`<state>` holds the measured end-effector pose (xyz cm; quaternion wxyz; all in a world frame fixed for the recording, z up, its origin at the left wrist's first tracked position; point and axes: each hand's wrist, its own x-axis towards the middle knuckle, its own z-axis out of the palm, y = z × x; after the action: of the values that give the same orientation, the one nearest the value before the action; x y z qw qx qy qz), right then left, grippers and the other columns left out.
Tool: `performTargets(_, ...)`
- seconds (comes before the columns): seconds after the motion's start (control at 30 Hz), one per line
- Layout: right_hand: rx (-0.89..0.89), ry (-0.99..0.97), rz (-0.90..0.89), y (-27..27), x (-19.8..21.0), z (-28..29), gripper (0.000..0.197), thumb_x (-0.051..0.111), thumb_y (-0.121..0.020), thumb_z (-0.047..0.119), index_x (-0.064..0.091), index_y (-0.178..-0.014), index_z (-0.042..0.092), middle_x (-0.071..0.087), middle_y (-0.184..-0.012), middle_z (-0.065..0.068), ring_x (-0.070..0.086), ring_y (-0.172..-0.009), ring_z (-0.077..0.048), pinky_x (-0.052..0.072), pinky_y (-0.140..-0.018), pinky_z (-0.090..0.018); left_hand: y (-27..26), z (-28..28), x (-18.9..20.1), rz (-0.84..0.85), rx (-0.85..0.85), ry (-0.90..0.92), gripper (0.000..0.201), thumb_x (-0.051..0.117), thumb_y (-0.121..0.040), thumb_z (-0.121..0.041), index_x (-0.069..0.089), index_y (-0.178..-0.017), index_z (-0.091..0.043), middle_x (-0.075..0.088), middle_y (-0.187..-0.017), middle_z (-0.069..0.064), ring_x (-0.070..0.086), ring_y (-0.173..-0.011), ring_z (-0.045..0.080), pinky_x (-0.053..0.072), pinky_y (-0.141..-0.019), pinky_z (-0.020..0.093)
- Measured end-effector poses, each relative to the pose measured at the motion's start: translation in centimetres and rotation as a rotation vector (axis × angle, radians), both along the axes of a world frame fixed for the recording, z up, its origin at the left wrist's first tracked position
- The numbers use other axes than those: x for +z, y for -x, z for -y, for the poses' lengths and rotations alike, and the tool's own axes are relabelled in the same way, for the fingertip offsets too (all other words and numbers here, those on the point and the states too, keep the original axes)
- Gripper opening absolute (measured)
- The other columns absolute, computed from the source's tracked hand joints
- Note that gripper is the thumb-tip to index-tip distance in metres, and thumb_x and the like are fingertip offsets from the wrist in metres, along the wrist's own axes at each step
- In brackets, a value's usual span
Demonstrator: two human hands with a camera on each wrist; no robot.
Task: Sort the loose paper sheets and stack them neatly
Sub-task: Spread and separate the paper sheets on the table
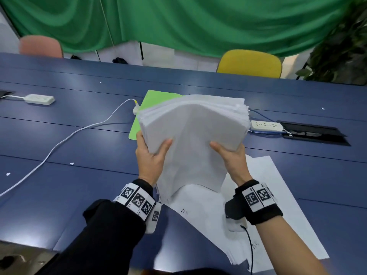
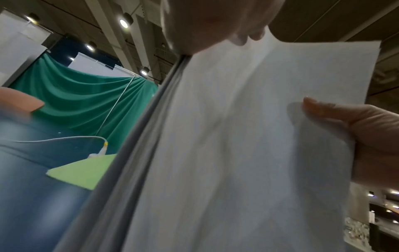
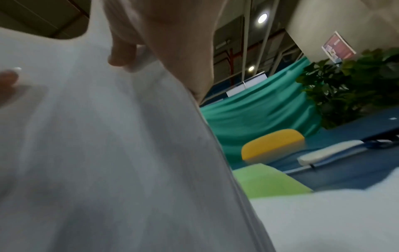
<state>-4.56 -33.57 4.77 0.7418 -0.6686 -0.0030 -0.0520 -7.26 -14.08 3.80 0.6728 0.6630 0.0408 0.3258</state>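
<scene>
A thick stack of white sheets is held up above the blue table, tilted, its lower edge down near the papers that lie there. The left hand grips the stack's left side, thumb on the near face and fingers behind. The right hand grips the right side in the same way. Under the stack, and to its right, more white sheets lie spread on the table, not aligned. Behind the stack lies a green folder, partly covered from view. A white cable runs from behind the stack to the left. Right of the stack rests a white power strip, just beside a dark opening in the table. Far behind the stack stand a yellow chair and a pink chair, before a green curtain.
</scene>
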Motion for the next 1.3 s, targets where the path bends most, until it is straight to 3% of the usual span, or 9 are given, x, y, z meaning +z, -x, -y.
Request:
performTargets(0.1,0.013,0.107,-0.11,0.2,-2.7,0.0,0.026,0.07,-0.077,0.0,0.064,-0.085,0.024,0.071,-0.091,0.0,0.066,-0.068,0.004,0.056,-0.07,-0.018,0.5,-0.1,-3.0,-0.158,-0.032,-0.025,0.05,0.08,-0.065,-0.026,0.051,-0.106,-0.029,0.065,-0.09,-0.026,0.062,-0.087,-0.011,0.049,-0.078,0.011)
performTargets(0.23,0.0,0.22,-0.154,0.5,-3.8,-0.2,0.014,0.072,-0.079,0.011,0.066,-0.087,0.021,0.07,-0.094,-0.011,0.066,-0.084,-0.021,0.052,-0.089,-0.05,1.2,-0.2,-5.4,-0.291,-0.034,-0.062,0.057,0.075,-0.064,-0.044,0.062,-0.11,-0.013,0.069,-0.097,-0.006,0.066,-0.096,0.009,0.05,-0.085,0.019)
performTargets(0.43,-0.006,0.205,-0.096,0.2,-1.3,-0.1,0.04,0.073,-0.069,0.026,0.066,-0.105,0.01,0.07,-0.101,-0.01,0.066,-0.09,-0.022,0.053,-0.082,-0.032,1.4,-0.3,-2.1,-0.3,-0.012,-0.098,0.033,0.074,-0.077,-0.019,0.057,-0.105,-0.021,0.062,-0.092,-0.021,0.058,-0.079,-0.02,0.044,-0.069,0.0)
performTargets(0.57,0.043,0.264,-0.162,-0.7,-0.2,1.3,0.029,0.067,-0.082,0.005,0.062,-0.11,0.006,0.066,-0.095,-0.005,0.061,-0.075,-0.013,0.051,-0.063,-0.016,1.9,0.7,-2.3,-0.391,-0.043,-0.022,0.037,0.072,-0.079,-0.02,0.057,-0.112,-0.011,0.066,-0.101,-0.009,0.063,-0.091,0.001,0.049,-0.078,0.015)
performTargets(0.73,0.154,0.797,-0.369,-4.0,-3.1,5.2,0.035,0.073,-0.077,0.021,0.064,-0.11,0.014,0.068,-0.106,-0.007,0.063,-0.096,-0.024,0.047,-0.084,-0.032,3.1,3.6,-7.5,-0.887,-0.372,-0.032,0.037,0.063,-0.086,-0.023,0.057,-0.121,-0.011,0.058,-0.127,0.005,0.054,-0.119,0.024,0.044,-0.099,0.035)
performTargets(0.83,0.293,1.164,-0.563,-4.0,-7.8,5.8,0.062,0.072,-0.078,0.03,0.048,-0.129,0.005,0.054,-0.131,-0.017,0.051,-0.119,-0.031,0.039,-0.098,-0.034,4.2,4.1,-10.1,-1.25,-0.385,-0.373,0.04,0.056,-0.086,-0.033,0.052,-0.12,-0.012,0.024,-0.14,0.013,0.024,-0.129,0.035,0.029,-0.106,0.036)
performTargets(1.03,0.138,1.271,-0.697,-3.2,-11.5,6.0,0.084,0.069,-0.073,0.055,0.037,-0.135,0.009,0.032,-0.135,-0.018,0.033,-0.126,-0.04,0.033,-0.104,-0.046,4.8,4.3,-10.5,-1.263,-0.342,-0.26,0.032,0.055,-0.085,-0.036,0.046,-0.106,-0.014,0.009,-0.143,0.011,0.015,-0.132,0.036,0.028,-0.104,0.039)
performTargets(1.2,0.141,1.22,-0.701,-3.9,-12.0,5.9,0.083,0.071,-0.071,0.054,0.042,-0.129,0.003,0.04,-0.132,-0.018,0.045,-0.119,-0.038,0.04,-0.1,-0.042,4.1,4.0,-11.0,-1.179,-0.324,-0.07,0.021,0.058,-0.077,-0.036,0.047,-0.08,-0.018,0.03,-0.122,0.005,0.04,-0.114,0.027,0.04,-0.1,0.036)
performTargets(1.3,0.162,1.127,-0.68,-3.9,-11.8,6.5,0.082,0.075,-0.068,0.052,0.045,-0.125,0.001,0.052,-0.128,-0.017,0.05,-0.118,-0.033,0.043,-0.094,-0.036,4.1,3.3,-11.8,-1.112,-0.337,0.124,0.015,0.059,-0.077,-0.025,0.061,-0.089,-0.016,0.054,-0.12,0.011,0.053,-0.113,0.029,0.051,-0.089,0.038)
